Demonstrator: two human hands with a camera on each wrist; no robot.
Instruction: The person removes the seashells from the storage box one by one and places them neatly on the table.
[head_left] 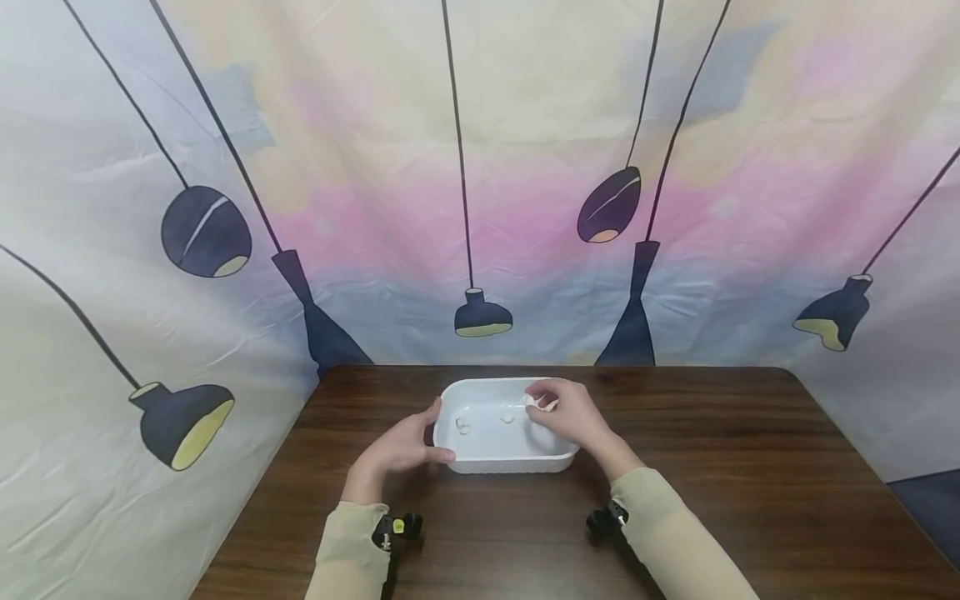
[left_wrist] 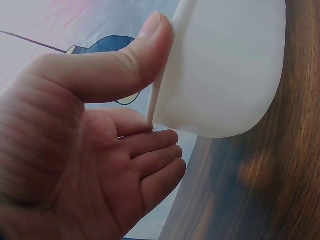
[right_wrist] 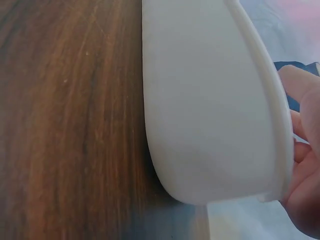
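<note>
A white rectangular dish (head_left: 504, 465) with rounded corners stands on the wooden table. My left hand (head_left: 402, 442) holds its left end, thumb on the rim near the front corner and fingers at the outer side. In the left wrist view the thumb (left_wrist: 135, 60) lies along the rim of the dish (left_wrist: 225, 65). Over the right part of the dish, my right hand (head_left: 573, 414) pinches a small white piece (head_left: 551, 406) between thumb and fingers. Its kind is too small to tell. Similar white bits (head_left: 462, 427) lie inside at the left, and another bit (head_left: 507, 418) near the middle.
The dark brown table (head_left: 750, 483) reaches out on both sides of the dish. A cloth backdrop (head_left: 540, 108) printed with hanging lamps rises behind the table's far edge. Each wrist wears a small black camera, the left camera (head_left: 397, 527) just in front of the sleeve.
</note>
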